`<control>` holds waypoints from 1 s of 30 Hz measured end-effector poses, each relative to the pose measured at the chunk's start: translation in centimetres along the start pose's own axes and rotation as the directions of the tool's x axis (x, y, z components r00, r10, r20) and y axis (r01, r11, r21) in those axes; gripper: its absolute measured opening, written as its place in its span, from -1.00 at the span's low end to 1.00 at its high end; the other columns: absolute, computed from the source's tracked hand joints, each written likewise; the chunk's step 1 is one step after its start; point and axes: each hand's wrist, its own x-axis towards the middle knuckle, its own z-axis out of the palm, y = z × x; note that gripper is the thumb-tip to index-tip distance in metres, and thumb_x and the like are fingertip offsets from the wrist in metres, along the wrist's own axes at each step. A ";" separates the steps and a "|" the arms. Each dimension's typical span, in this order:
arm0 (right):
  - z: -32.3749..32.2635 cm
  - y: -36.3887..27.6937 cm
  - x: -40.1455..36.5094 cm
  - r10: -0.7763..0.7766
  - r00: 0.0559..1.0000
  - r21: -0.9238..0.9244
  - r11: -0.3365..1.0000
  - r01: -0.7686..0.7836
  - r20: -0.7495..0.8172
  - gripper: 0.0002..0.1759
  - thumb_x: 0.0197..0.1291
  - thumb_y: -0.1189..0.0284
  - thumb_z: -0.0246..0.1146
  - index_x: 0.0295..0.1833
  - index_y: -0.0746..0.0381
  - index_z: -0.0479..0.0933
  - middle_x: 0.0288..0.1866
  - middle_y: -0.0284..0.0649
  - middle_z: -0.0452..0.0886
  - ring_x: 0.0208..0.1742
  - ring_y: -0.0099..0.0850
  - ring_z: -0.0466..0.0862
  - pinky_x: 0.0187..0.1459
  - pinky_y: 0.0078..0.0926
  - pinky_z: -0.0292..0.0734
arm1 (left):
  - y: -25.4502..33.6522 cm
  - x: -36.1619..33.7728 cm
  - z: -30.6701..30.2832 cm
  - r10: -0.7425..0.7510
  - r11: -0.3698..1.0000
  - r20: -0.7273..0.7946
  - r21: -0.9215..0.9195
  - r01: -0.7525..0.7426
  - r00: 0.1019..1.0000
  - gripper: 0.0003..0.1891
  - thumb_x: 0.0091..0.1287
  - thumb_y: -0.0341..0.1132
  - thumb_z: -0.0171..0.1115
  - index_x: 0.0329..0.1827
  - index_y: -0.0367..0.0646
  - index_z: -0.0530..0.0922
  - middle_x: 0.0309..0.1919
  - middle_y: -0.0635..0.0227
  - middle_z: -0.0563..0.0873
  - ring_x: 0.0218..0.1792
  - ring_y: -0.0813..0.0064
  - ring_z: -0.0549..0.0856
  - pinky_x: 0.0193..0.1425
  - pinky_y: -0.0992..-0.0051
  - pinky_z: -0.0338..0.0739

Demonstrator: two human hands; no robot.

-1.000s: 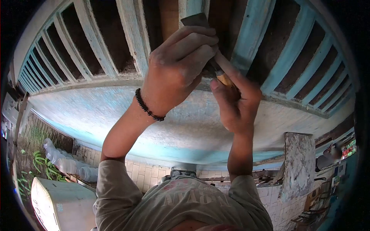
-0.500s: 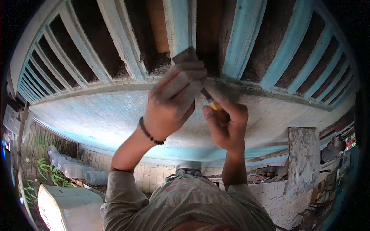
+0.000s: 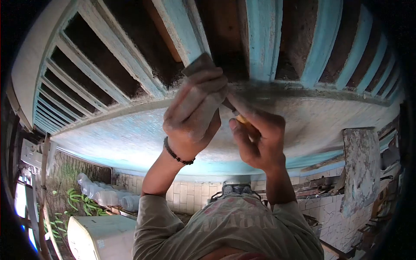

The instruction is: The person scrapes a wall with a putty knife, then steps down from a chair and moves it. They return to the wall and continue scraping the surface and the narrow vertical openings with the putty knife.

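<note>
A paint scraper (image 3: 198, 65) with a broad dark metal blade and a yellow-brown handle lies slantwise across both hands. My right hand (image 3: 264, 136) is closed round the handle, its index finger stretched along the shank. Nearer the blade, my left hand (image 3: 195, 106) wraps its fingers over the scraper and hides its middle part. The blade's wide end overlaps the foot of a worn, pale blue slat (image 3: 175, 26), just above the ledge (image 3: 299, 89). Bare, whitish patches show through the blue paint on the slats and the wall.
Below the ledge runs a scuffed blue-white wall (image 3: 143, 130). A weathered board (image 3: 360, 171) leans at the right near piled wood strips (image 3: 312, 186). Clear plastic containers (image 3: 106, 195) and a pale box-shaped bin (image 3: 102, 236) stand at lower left, over a tiled floor (image 3: 186, 195).
The view has turned, so wall, board and containers sit farther right and the slats lean more. Both hands keep their hold on the scraper, its blade now slightly lower left in view.
</note>
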 end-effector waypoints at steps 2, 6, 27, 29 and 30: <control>-0.4 -0.4 1.6 -0.041 0.999 -0.001 0.999 0.041 0.012 -0.43 0.28 0.59 0.30 0.44 0.28 0.61 -0.59 -0.46 0.42 -0.61 -0.71 0.26 -0.53 -0.63 0.11 | -0.9 1.7 -0.3 0.040 0.999 -0.020 0.020 -0.039 0.999 -0.70 -0.16 -0.72 0.33 -0.28 -0.40 0.68 -0.16 0.12 0.78 0.02 0.08 0.80 0.07 0.29 0.74; -1.1 -1.2 2.6 -0.012 0.999 0.034 0.999 0.010 0.053 -0.43 0.28 0.61 0.29 0.43 0.29 0.61 -0.61 -0.47 0.38 -0.61 -0.71 0.25 -0.52 -0.63 0.09 | -0.7 1.9 -0.6 0.043 0.999 -0.003 0.017 -0.043 0.999 -0.71 -0.14 -0.72 0.34 -0.28 -0.38 0.68 -0.17 0.15 0.78 0.02 0.10 0.81 0.07 0.30 0.74; -1.3 0.5 0.8 -0.017 0.998 0.068 0.998 0.013 0.068 -0.48 0.33 0.55 0.35 0.40 0.34 0.62 -0.58 -0.42 0.43 -0.61 -0.68 0.28 -0.53 -0.61 0.10 | 0.0 1.1 -0.2 -0.007 0.999 0.022 0.035 0.006 1.000 -0.72 -0.11 -0.74 0.35 -0.29 -0.35 0.69 -0.17 0.18 0.79 0.01 0.15 0.81 0.06 0.32 0.74; -1.3 0.6 0.9 -0.020 0.998 0.062 0.998 0.016 0.065 -0.48 0.32 0.55 0.35 0.40 0.33 0.62 -0.58 -0.43 0.44 -0.61 -0.68 0.29 -0.53 -0.61 0.11 | -0.2 1.0 -0.1 0.000 1.000 0.019 0.030 -0.001 1.000 -0.73 -0.11 -0.75 0.35 -0.29 -0.35 0.68 -0.17 0.18 0.80 0.01 0.15 0.81 0.06 0.32 0.74; -1.8 0.1 1.3 -0.008 0.997 0.063 0.998 0.003 0.080 -0.48 0.32 0.55 0.35 0.40 0.33 0.62 -0.57 -0.42 0.45 -0.61 -0.68 0.30 -0.53 -0.61 0.13 | -0.2 1.1 -0.1 -0.003 1.000 0.020 0.026 0.003 1.000 -0.73 -0.11 -0.75 0.35 -0.30 -0.36 0.68 -0.17 0.18 0.80 0.01 0.15 0.81 0.07 0.32 0.75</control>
